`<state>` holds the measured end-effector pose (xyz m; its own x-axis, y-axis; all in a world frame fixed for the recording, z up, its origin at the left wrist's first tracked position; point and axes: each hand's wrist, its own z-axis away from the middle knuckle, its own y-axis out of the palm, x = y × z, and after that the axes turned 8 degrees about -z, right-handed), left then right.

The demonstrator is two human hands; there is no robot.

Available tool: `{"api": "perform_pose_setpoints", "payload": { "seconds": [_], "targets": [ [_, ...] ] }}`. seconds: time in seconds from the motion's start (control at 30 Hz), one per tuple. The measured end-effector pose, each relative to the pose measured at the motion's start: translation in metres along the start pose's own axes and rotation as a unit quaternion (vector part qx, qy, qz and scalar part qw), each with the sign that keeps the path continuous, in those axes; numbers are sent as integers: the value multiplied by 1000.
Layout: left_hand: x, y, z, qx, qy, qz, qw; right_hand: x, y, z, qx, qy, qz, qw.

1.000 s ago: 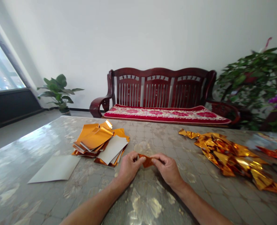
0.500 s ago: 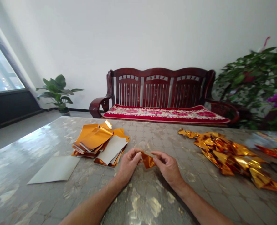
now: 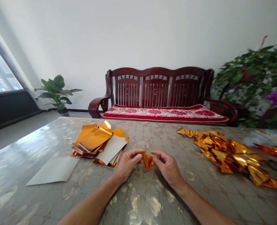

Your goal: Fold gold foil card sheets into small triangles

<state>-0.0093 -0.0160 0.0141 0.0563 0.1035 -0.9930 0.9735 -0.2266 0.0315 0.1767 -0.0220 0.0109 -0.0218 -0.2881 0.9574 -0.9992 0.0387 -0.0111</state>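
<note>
A small folded piece of gold foil paper (image 3: 148, 160) is pinched between both my hands just above the table. My left hand (image 3: 128, 164) grips its left side with thumb and fingers. My right hand (image 3: 166, 167) holds its right side the same way. The table (image 3: 138, 200) has a glossy marbled top. A stack of gold and white paper sheets (image 3: 100, 143) lies a little to the left of my left hand.
A single white sheet (image 3: 55, 170) lies flat at the left. A heap of folded gold foil shapes (image 3: 229, 154) spreads across the right side. Behind the table stand a dark red wooden bench (image 3: 160, 93), a potted plant (image 3: 56, 92) and leafy plants (image 3: 255, 81) at the right.
The foil piece went from lying flat and wide between my fingers to standing up, more crumpled. Both hands stayed in place with small finger movements.
</note>
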Motion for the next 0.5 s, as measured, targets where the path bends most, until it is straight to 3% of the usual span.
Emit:
{"api": "perform_pose_setpoints", "payload": {
  "seconds": [0.33, 0.5],
  "targets": [
    [3, 2, -2, -67, -13, -43, 997, 0, 2, 0, -9, 3, -1, 1000],
    [1, 4, -2, -123, -14, -110, 986, -3, 3, -3, -22, 55, -36, 998]
  ]
}}
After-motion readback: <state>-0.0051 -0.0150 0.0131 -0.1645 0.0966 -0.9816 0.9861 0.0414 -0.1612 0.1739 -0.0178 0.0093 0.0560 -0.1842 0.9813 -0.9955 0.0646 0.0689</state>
